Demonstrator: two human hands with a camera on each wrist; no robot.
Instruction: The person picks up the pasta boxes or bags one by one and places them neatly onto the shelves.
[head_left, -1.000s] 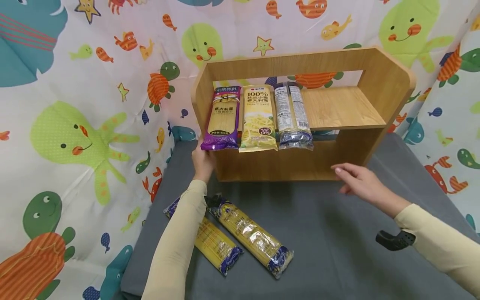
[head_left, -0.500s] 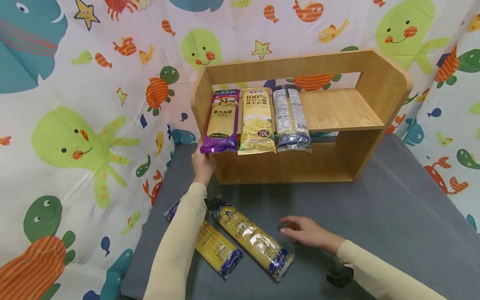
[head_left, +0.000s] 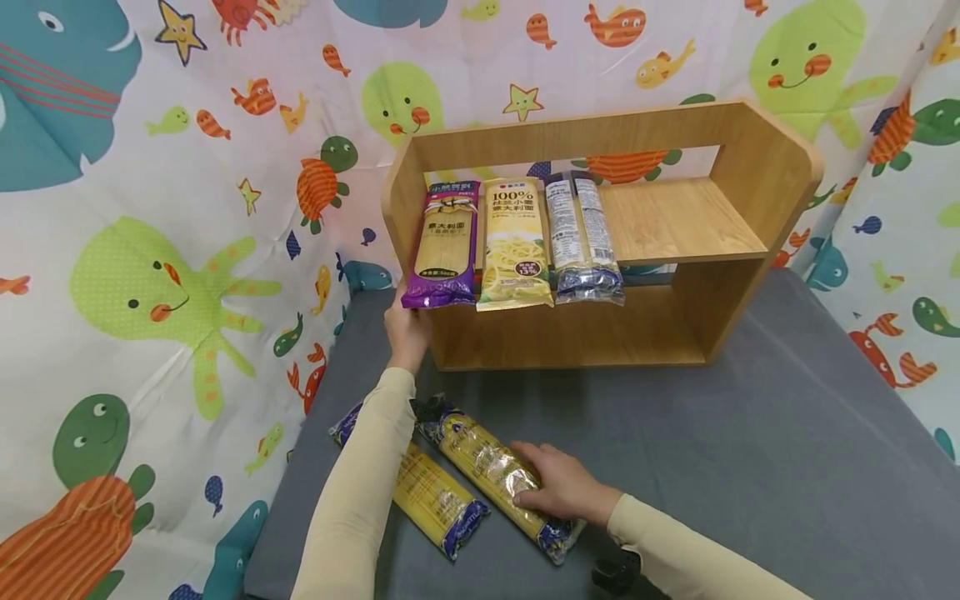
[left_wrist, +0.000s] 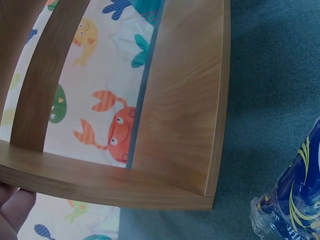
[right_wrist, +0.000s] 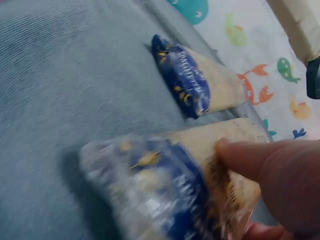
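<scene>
My right hand (head_left: 564, 483) grips a clear-and-blue spaghetti packet (head_left: 480, 448) lying on the grey cloth, thumb on the near side and fingers across the far side. In the right wrist view, its crinkled blue end (right_wrist: 175, 190) shows beside my thumb (right_wrist: 295, 175). A second, similar spaghetti packet (head_left: 435, 496) lies to its left, partly hidden under my left forearm. My left hand (head_left: 407, 333) holds the left side of a wooden shelf (head_left: 682, 217); in the left wrist view its fingertips (left_wrist: 17, 210) are at the panel's edge.
Three pasta packets stand side by side on the upper shelf: a purple one (head_left: 446, 242), a yellow one (head_left: 516, 242) and a blue-and-white one (head_left: 583, 237). A sea-animal curtain (head_left: 247, 100) hangs behind and at both sides. The grey cloth (head_left: 750, 433) extends rightward.
My right hand has come from in front of the shelf's right side, down and left, onto the nearer spaghetti packet and taken hold of it. The left hand stays at the shelf.
</scene>
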